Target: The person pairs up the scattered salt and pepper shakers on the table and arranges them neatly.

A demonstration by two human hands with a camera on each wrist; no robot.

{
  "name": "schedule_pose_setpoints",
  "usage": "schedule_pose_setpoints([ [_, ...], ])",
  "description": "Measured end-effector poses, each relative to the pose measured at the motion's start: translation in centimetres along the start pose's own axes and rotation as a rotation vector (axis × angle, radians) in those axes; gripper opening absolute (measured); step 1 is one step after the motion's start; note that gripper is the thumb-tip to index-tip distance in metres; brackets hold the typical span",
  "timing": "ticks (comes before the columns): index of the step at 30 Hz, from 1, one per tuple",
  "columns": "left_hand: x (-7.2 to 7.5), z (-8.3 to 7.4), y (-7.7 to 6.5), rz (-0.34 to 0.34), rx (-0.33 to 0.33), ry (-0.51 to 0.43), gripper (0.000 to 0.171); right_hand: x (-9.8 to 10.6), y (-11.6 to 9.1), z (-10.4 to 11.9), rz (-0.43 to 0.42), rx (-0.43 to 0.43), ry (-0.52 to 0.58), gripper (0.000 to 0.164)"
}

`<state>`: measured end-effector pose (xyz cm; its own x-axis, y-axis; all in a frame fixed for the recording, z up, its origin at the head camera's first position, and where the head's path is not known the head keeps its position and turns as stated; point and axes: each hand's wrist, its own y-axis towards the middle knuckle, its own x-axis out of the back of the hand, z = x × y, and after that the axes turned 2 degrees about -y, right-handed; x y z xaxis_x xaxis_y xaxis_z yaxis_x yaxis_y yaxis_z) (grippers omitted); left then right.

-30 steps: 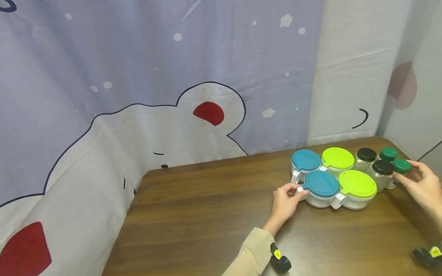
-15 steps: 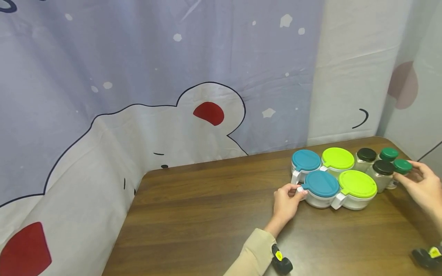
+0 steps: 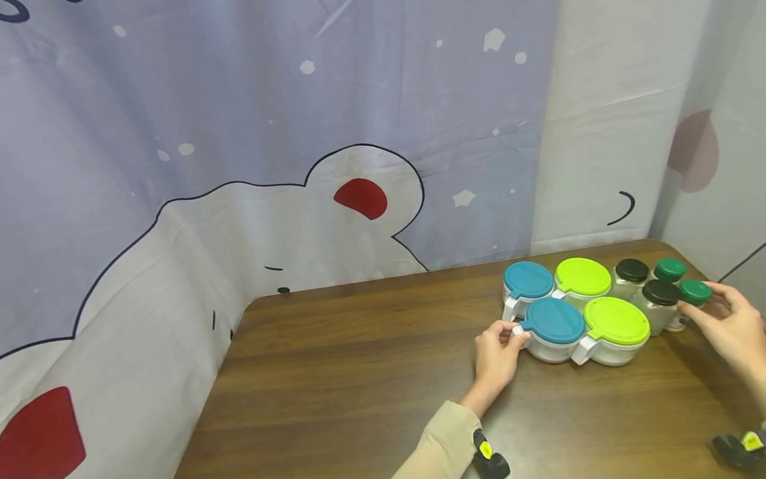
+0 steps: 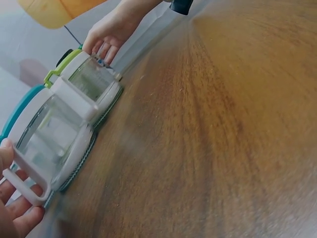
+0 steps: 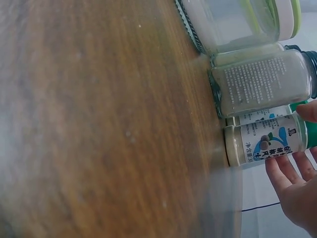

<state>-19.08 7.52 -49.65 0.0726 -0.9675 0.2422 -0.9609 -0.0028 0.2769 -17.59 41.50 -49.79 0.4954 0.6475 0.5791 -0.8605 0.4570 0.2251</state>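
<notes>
My left hand (image 3: 497, 352) holds the white handle of a seasoning jar with a blue lid (image 3: 554, 320), at the front left of a tight cluster. In the left wrist view, the fingers curl around that handle (image 4: 29, 186), and the clear jar body (image 4: 49, 136) stands on the table. At the cluster's right end, my right hand (image 3: 736, 329) grips a green-capped spice bottle (image 3: 695, 293) between thumb and fingers. In the right wrist view the printed label of this bottle (image 5: 267, 141) shows, and it stands upright on the table beside a black-capped jar (image 5: 262, 84).
Beside the held jar is a lime-lidded jar (image 3: 616, 320). Behind stand another blue-lidded jar (image 3: 528, 279) and another lime-lidded one (image 3: 582, 276). Two black-capped jars (image 3: 631, 271) and a second green-capped bottle (image 3: 669, 269) adjoin them. A patterned curtain (image 3: 359, 100) hangs behind the wooden table (image 3: 359, 372).
</notes>
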Motion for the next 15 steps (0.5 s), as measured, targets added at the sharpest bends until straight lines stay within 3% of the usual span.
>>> schedule_pose_setpoints([
  [8,-0.11,-0.17,-0.27,-0.034,0.024,0.027,0.014,0.14,-0.22,0.26,-0.002,0.008,0.016,0.058],
  [15,-0.19,-0.06,-0.26,-0.057,0.009,-0.009,0.013,0.09,-0.21,0.48,-0.011,-0.021,0.022,0.056],
])
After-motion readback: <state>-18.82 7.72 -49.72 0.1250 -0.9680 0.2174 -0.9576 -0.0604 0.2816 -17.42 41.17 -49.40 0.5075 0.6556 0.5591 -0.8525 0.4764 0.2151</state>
